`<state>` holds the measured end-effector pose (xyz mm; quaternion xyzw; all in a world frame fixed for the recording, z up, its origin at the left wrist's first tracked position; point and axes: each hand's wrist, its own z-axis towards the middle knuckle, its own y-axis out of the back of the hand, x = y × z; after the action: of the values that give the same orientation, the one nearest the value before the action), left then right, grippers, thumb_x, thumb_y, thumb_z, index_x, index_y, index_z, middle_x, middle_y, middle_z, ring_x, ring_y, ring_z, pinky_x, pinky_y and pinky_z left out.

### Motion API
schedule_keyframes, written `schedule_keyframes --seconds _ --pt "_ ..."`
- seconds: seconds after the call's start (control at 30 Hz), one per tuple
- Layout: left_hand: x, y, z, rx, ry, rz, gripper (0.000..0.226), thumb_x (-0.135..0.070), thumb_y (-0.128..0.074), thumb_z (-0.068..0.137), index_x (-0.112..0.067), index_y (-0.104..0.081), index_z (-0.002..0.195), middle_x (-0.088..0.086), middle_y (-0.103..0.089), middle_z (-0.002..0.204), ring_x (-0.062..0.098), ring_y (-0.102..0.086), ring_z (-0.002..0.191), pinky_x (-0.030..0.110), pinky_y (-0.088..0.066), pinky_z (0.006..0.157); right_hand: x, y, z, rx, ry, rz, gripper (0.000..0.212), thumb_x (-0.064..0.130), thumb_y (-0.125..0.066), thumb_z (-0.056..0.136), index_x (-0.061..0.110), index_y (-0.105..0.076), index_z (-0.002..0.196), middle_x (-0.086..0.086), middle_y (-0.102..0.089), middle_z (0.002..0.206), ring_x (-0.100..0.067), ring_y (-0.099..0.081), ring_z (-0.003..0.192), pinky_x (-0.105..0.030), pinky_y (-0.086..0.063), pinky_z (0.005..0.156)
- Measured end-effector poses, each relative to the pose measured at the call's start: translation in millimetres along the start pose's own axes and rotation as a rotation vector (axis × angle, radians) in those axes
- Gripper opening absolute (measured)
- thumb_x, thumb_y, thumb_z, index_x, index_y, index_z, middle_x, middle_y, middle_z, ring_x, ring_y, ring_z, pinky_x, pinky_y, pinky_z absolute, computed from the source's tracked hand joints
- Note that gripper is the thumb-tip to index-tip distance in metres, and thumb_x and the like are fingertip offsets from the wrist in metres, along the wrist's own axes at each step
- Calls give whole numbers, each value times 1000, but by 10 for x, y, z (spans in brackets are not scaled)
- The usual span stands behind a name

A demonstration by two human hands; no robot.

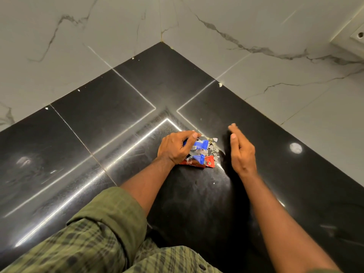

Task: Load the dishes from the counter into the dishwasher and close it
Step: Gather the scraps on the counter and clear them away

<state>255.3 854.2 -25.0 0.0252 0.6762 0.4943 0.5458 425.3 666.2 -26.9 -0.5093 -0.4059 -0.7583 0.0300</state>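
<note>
Head view looks down on a black counter (110,119) meeting marble-patterned walls (256,22); left hand (175,147) clutches blue wrappers (199,146) above a red wrapper (208,163); right hand (241,150) hovers with straight fingers, holding nothing, beside grey scraps (213,148); no dishes or dishwasher visible.

Two hands are showing: the left hand (174,147) and the right hand (241,149). Two blue wrappers (201,144) and one red wrapper (208,163) are lying on one black bench (98,119). Grey torn scraps (213,147) are lying beside them, too small and jumbled to count.
</note>
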Motion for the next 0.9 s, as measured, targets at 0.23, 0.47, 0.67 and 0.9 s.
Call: schedule_keyframes --seconds 0.23,0.47,0.67,0.9 --pt "-1 10 8 -21 -20 -22 67 -78 -18 100 -45 -73 120 -26 -74 115 1 -69 106 35 -57 89 -146 -27 841 68 -135 -467 73 60 -16 108 16 -25 166 -4 -11 175 -15 -3 162 -45 -5 132" --pt "-2 15 -1 -6 -28 -46 67 -78 -18 99 -44 -72 121 -21 -72 126 4 -65 120 34 -53 95 107 -334 1238 378 122 -194 58 50 -29 112 22 -38 162 3 -25 171 -7 -16 159 -39 -11 132" --pt "-2 24 -11 19 -35 -46 60 -72 -25 101 -41 -72 123 -19 -71 128 6 -63 125 36 -53 99 107 -281 1998 387 59 -312 62 49 -31 113 13 -30 164 -5 -8 175 -16 -4 161 -35 -3 130" --pt "14 17 5 18 -31 -56 52 -66 -29 102 -43 -71 122 -20 -71 129 3 -62 126 32 -52 97 181 -422 2086 453 105 -343 54 36 -33 114 11 -34 163 -8 -25 172 -20 -17 160 -39 -8 131"
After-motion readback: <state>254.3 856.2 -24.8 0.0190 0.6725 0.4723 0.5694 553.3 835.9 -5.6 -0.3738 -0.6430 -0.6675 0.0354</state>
